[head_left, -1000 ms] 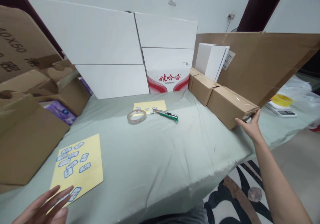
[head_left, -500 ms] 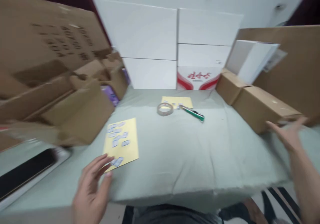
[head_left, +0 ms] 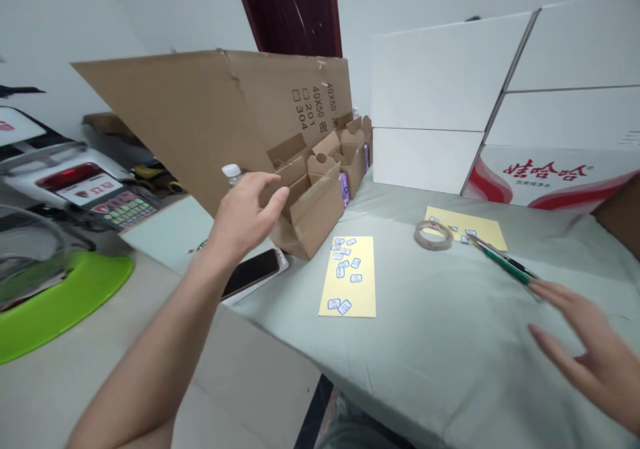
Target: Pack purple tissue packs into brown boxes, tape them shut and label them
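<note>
My left hand (head_left: 250,215) is raised at the near end of an open cardboard box (head_left: 317,215), fingers apart and holding nothing I can see. Behind it shows the white cap of a clear bottle (head_left: 231,170). A black phone (head_left: 253,274) lies on a white object below the hand. My right hand (head_left: 590,349) hovers over the cloth with fingers spread. Its fingertips are at the near end of a green-handled utility knife (head_left: 507,267); contact I cannot tell. A roll of tape (head_left: 433,235) and a yellow card (head_left: 487,225) lie beyond.
Another yellow card (head_left: 350,295) with several small printed labels lies mid-table. A tall cardboard panel (head_left: 200,109) stands at left, with white boxes (head_left: 425,95) along the back. A white machine with a keypad (head_left: 95,192) and a lime-green curved piece (head_left: 75,302) are far left.
My view has swung left. My left hand has left the yellow card for the open cardboard box. My right hand has gone from the box on the right to near the utility knife.
</note>
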`<state>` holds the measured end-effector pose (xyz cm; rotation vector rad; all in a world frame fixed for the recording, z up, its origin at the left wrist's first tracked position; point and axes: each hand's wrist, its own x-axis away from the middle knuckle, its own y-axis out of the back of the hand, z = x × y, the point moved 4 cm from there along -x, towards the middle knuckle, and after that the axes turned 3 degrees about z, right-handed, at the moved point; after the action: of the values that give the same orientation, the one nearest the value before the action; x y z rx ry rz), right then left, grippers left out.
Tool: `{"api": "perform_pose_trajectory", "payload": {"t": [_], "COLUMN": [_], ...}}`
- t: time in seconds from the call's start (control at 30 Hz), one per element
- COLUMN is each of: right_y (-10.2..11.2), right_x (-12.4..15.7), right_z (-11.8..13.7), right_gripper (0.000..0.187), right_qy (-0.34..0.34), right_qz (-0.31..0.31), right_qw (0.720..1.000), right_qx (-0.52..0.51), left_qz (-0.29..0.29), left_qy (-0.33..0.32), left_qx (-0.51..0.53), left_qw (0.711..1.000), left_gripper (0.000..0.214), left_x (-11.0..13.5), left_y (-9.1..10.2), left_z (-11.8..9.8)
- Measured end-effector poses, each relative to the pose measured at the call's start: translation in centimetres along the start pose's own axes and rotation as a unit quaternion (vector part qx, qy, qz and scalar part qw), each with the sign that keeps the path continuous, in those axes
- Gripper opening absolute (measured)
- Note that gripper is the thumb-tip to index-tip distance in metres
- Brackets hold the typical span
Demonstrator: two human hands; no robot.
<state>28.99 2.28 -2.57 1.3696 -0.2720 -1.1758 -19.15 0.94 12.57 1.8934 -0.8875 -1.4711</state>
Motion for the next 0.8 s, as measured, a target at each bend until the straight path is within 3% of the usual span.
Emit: {"api": "perform_pose_trajectory", "payload": {"t": [0.07, 0.17, 0.3, 0.47, 0.67, 0.8], "right_y": [-2.6, -6.0, -8.7, -10.7, -12.0, -11.8], "right_x": [-1.0, -2.4, -3.8, -6.0, -8.6, -10.2], "right_z": [2.4, 5.9, 8.7, 9.6, 10.1, 10.6], "right_gripper": [0.051, 0.052, 0.057, 0.056, 0.046, 0.037], "right_qy": [0.065, 0.136, 0.197, 0.223, 0.186, 0.140], "right_qz": [0.025, 0.065, 0.094, 0.091, 0.143, 0.186], "right_qw": [0.998, 0.988, 0.975, 0.966, 0.962, 0.963], "right_qx": [0.000, -0.008, -0.041, -0.096, -0.141, -0.138], "left_qz": [0.090, 0.188, 0.178, 0.175, 0.143, 0.112], "left_qy": [0.036, 0.054, 0.024, -0.042, -0.092, -0.080], "left_qx": [-0.032, -0.070, -0.106, -0.158, -0.201, -0.204], "left_qw": [0.995, 0.978, 0.978, 0.971, 0.965, 0.969], "left_gripper": [0.049, 0.052, 0.043, 0.027, 0.042, 0.035], "left_x": [-1.9, -2.2, -1.0, 0.0, 2.3, 2.5], "left_y": [-1.0, -2.5, -3.7, -5.5, -7.8, -7.5], "left_z": [1.1, 1.6, 0.9, 0.1, -0.6, 0.7]}}
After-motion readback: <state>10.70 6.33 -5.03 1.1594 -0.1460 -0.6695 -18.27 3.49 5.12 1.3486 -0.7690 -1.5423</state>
